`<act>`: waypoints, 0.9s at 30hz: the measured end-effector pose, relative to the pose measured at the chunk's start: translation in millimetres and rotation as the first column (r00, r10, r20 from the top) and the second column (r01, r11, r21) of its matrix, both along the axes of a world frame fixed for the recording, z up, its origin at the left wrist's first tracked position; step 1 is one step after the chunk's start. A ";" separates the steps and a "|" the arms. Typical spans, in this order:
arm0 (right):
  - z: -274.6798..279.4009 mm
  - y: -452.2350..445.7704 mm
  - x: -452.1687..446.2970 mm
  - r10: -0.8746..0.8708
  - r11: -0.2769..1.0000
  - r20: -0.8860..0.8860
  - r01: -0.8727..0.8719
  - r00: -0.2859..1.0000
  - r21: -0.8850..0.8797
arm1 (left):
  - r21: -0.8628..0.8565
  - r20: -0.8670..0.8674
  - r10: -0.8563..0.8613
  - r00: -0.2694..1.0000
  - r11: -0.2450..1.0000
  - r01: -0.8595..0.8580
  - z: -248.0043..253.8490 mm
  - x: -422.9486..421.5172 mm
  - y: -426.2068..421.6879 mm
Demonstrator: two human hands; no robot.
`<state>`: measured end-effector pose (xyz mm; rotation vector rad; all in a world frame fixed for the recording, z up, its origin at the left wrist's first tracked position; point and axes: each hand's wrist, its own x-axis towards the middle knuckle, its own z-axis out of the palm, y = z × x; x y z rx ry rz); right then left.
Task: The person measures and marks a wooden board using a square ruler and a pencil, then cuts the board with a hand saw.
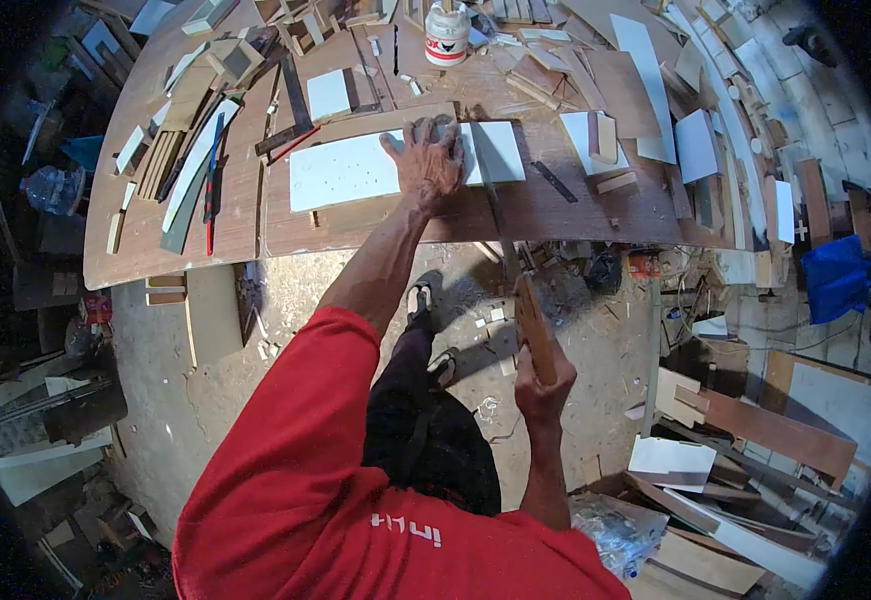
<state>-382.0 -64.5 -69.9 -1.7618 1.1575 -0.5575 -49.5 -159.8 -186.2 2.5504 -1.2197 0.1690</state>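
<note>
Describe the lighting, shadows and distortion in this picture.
Head view: strong wide-angle distortion bows the near edge of the table, with black corners; head view: grey shade dulls the right end of the white board, beside the saw, and dark shadows cross the floor; head view: the far left is dim, its details hard to make out.
</note>
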 end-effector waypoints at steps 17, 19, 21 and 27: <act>0.1 -1.6 -11.7 0.019 1.000 -0.094 -0.020 0.995 -0.008 | 0.051 0.031 0.019 0.999 0.998 -0.020 -2.0 -5.9 3.9; 0.8 0.2 -10.2 0.059 0.996 -0.047 -0.062 0.997 -0.068 | 0.013 0.043 0.025 0.999 1.000 -0.025 2.3 1.0 -0.8; 11.9 17.0 -24.7 0.008 1.000 -0.036 -0.009 0.999 -0.026 | 0.030 -0.002 0.033 0.999 0.999 -0.033 3.5 -2.1 -2.0; 2.7 1.2 -8.9 0.003 0.998 0.007 -0.003 1.000 -0.059 | 0.016 -0.015 0.023 1.000 1.000 -0.023 19.7 -0.7 -3.4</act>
